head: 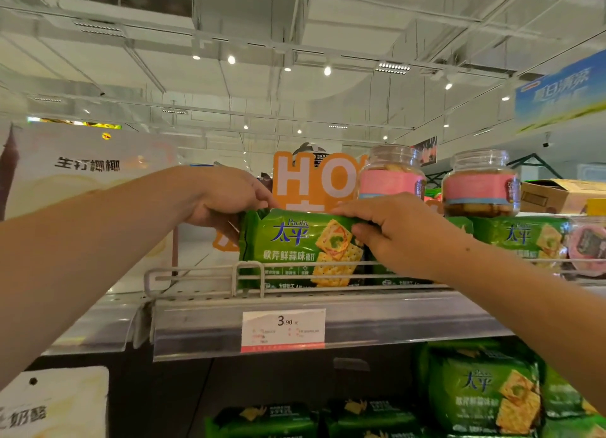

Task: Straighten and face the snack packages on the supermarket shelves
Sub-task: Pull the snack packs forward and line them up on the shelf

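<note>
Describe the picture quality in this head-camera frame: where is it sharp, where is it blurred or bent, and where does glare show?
Head view: sharpest on the green cracker pack gripped by the left hand and right hand; the blue banner and the lower packs blur; wide-angle distortion bends the ceiling lines; ceiling spotlights flare white; the clear price rail shows soft glare.

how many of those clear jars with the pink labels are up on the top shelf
3. One jar stands behind the right hand, a second jar stands further right, and a third jar lies at the frame's right edge. More may be hidden.
</note>
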